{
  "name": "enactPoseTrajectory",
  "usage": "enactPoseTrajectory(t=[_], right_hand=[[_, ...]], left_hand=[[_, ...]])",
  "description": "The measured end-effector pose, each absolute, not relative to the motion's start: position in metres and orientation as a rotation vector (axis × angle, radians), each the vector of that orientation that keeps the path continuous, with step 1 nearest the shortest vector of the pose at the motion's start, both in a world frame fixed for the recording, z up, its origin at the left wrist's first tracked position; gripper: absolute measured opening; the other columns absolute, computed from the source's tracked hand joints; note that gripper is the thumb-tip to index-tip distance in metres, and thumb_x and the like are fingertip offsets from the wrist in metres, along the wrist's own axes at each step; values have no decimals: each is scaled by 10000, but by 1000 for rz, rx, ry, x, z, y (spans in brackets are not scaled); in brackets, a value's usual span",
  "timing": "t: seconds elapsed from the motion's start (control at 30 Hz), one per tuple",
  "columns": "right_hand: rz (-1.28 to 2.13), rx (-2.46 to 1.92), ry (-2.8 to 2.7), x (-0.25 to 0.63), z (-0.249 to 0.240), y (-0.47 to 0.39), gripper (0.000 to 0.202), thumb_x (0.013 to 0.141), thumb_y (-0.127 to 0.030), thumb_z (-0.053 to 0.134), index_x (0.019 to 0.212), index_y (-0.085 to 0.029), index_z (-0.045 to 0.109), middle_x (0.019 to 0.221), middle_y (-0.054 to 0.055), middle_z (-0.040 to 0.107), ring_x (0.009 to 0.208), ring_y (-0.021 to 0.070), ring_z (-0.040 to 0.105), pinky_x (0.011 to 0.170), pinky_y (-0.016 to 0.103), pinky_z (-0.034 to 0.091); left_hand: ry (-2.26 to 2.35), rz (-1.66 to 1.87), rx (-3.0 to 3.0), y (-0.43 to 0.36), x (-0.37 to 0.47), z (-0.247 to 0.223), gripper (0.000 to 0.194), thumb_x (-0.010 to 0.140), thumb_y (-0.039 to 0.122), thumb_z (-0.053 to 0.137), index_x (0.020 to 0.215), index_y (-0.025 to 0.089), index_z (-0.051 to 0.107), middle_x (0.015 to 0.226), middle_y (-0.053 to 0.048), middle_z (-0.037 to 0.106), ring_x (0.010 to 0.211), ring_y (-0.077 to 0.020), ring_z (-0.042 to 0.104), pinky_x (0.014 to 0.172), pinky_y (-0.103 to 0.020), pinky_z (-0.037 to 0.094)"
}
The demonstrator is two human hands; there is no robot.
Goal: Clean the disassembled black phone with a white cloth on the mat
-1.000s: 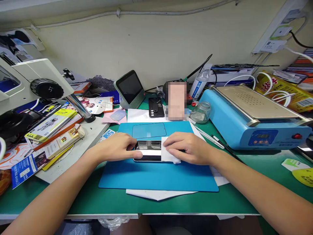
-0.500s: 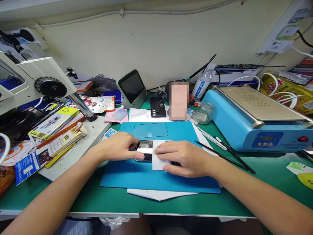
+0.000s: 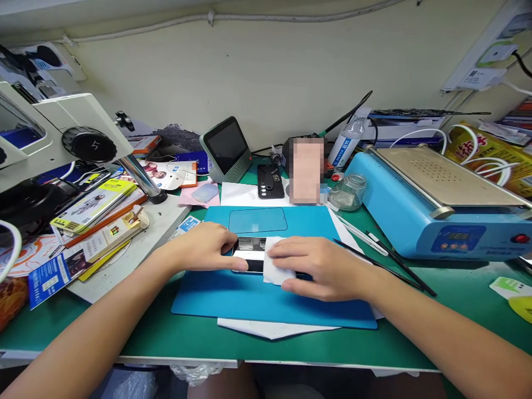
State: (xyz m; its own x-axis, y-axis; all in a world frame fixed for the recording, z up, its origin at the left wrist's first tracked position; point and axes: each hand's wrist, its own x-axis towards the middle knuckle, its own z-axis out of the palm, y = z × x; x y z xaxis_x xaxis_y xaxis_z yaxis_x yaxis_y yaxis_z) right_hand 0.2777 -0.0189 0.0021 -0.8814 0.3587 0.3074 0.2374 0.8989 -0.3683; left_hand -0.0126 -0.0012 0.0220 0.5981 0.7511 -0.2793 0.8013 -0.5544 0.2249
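Observation:
A phone (image 3: 254, 256) lies sideways on a blue mat (image 3: 233, 296), its dark glossy face up and reflecting light. My left hand (image 3: 211, 247) grips the phone's left end, thumb along the near edge and fingers at the far edge. Under the fingers of my right hand (image 3: 318, 269) is a white wipe (image 3: 277, 270), pressed onto the phone's face. The right hand and wipe hide the phone's right part. Just beyond the phone, a clear screen protector with a dark border (image 3: 257, 220) rests flat on the mat.
Right of the mat lie white tweezers (image 3: 366, 235) and a black thin tool (image 3: 399, 263). A blue heating-plate machine (image 3: 399, 227) stands at the right. Behind are a glass jar (image 3: 349, 191), a black phone (image 3: 270, 182) and a small display (image 3: 226, 148). A microscope stand (image 3: 145, 180) occupies the left.
My right hand has shifted slightly right along the phone with the wipe, whose near edge is now more crumpled. The left hand keeps its hold. The whole view has moved slightly.

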Motion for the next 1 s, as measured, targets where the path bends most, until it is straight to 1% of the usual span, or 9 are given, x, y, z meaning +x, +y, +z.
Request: enactPoseTrajectory(t=[0.17, 0.33, 0.43, 0.47, 0.53, 0.63, 0.73, 0.87, 1.0], right_hand=[[512, -383, -2752, 275, 3, -19, 551, 972, -478, 615, 1379, -108, 588, 1408, 166, 613, 1375, 278, 520, 1164, 415, 415], [523, -403, -2778, 274, 3, -21, 596, 960, -486, 631, 1435, -138, 538, 1453, 166, 572, 1425, 287, 461, 1251, 531, 210], [524, -400, -2819, 271, 2, -22, 664, 970, -497, 611, 1503, -134, 451, 1513, 176, 499, 1463, 292, 402, 1257, 566, 135], [509, -424, -2820, 271, 1, -21, 664, 973, -509, 601, 1501, -136, 453, 1519, 175, 490, 1464, 294, 400, 1256, 572, 124], [466, -464, -2800, 272, 1, -21, 629, 969, -531, 597, 1449, -133, 516, 1498, 170, 519, 1444, 296, 433, 1254, 573, 128], [433, -391, -2779, 272, -1, -23, 562, 961, -513, 620, 1367, -125, 589, 1432, 161, 594, 1405, 276, 488, 1252, 532, 185], [394, -350, -2785, 270, -2, -23, 549, 968, -490, 620, 1383, -135, 574, 1440, 156, 588, 1408, 267, 485, 1243, 518, 222], [344, -398, -2756, 270, -4, -22, 496, 982, -502, 592, 1334, -153, 616, 1401, 145, 624, 1368, 272, 530, 1222, 514, 270], [384, -378, -2806, 268, -3, -24, 575, 988, -496, 584, 1430, -132, 532, 1473, 160, 554, 1430, 279, 455, 1239, 513, 230]], left_hand=[[1248, -185, 2515, -1, -13, 21, 611, 833, 786, 507, 670, 199, 540, 674, -40, 620, 578, -176, 489, 550, -298, 228], [1251, -183, 2515, -1, -12, 21, 628, 817, 807, 509, 669, 198, 549, 668, -41, 614, 569, -176, 493, 544, -296, 231], [1267, -207, 2525, -1, -11, 22, 630, 797, 818, 528, 682, 199, 545, 685, -42, 623, 586, -180, 507, 549, -290, 238], [1269, -217, 2523, -1, -11, 22, 638, 782, 832, 534, 686, 200, 543, 691, -42, 626, 591, -183, 510, 552, -289, 240], [1267, -231, 2515, -1, -10, 23, 646, 770, 844, 540, 690, 203, 539, 690, -41, 627, 596, -186, 511, 557, -289, 242], [1269, -233, 2505, -2, -9, 24, 618, 794, 813, 540, 686, 205, 536, 679, -39, 618, 597, -187, 512, 557, -291, 240], [1278, -224, 2507, -2, -9, 25, 609, 802, 801, 541, 685, 204, 534, 675, -37, 610, 597, -186, 513, 554, -293, 240], [1266, -215, 2512, -2, -10, 23, 617, 809, 809, 527, 688, 204, 536, 681, -38, 616, 596, -186, 511, 556, -297, 243], [1277, -250, 2519, -2, -10, 22, 619, 829, 811, 501, 695, 207, 520, 693, -42, 628, 610, -192, 518, 562, -291, 242]])
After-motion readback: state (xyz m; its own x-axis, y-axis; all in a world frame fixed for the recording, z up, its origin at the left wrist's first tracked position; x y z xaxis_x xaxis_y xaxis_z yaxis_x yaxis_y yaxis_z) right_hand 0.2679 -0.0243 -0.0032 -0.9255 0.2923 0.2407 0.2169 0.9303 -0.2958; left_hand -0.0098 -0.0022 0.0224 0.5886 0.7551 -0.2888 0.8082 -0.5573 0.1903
